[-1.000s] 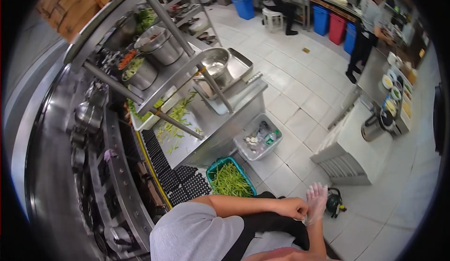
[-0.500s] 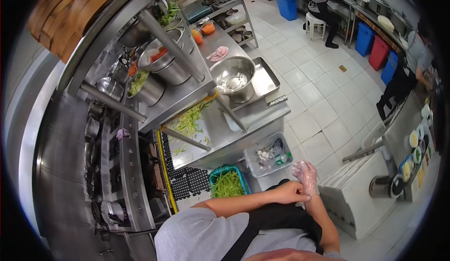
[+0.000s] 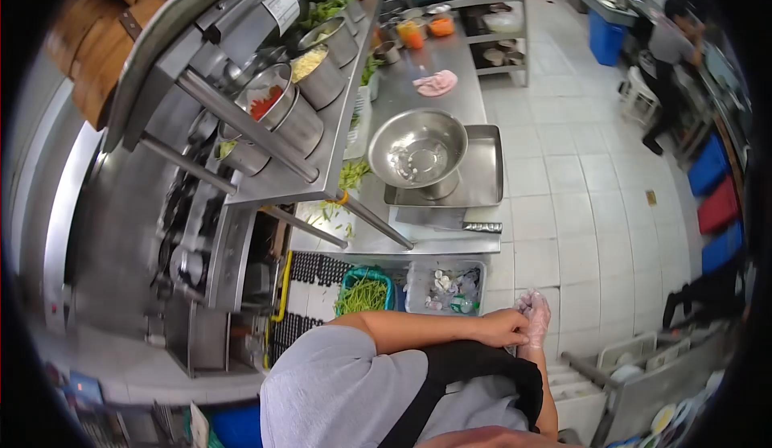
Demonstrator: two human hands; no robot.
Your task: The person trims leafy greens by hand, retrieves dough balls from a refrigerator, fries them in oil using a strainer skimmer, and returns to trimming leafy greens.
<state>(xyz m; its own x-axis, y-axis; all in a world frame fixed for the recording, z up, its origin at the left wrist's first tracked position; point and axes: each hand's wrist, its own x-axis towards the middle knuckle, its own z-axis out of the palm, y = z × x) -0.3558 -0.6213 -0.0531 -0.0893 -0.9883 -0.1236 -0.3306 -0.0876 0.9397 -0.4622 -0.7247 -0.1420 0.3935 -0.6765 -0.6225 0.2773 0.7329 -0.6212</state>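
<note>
My left hand (image 3: pixel 505 327) is bare and reaches across my body, its fingers closed at the wrist edge of a clear plastic glove (image 3: pixel 540 305). The glove covers my right hand (image 3: pixel 536 319), which points upward with its fingers loosely extended; it grasps nothing that I can see. Both hands are in front of my black apron (image 3: pixel 482 367). Just left of them, a clear plastic bin (image 3: pixel 412 291) holds scraps and a green-labelled item. Beside that bin, cut green stalks (image 3: pixel 363 297) fill a basket lined with teal plastic.
A steel counter (image 3: pixel 474 243) ahead carries a large metal bowl (image 3: pixel 418 146) on a tray (image 3: pixel 492 158), a cleaver (image 3: pixel 481 227) and a pink cloth (image 3: pixel 435 84). A shelf (image 3: pixel 342 146) with metal pots overhangs its left side. A person (image 3: pixel 671 54) works at far right.
My view has swung right, so the counter now sits squarer ahead. The gloved hand appears slightly lower, with my left hand still at its wrist.
</note>
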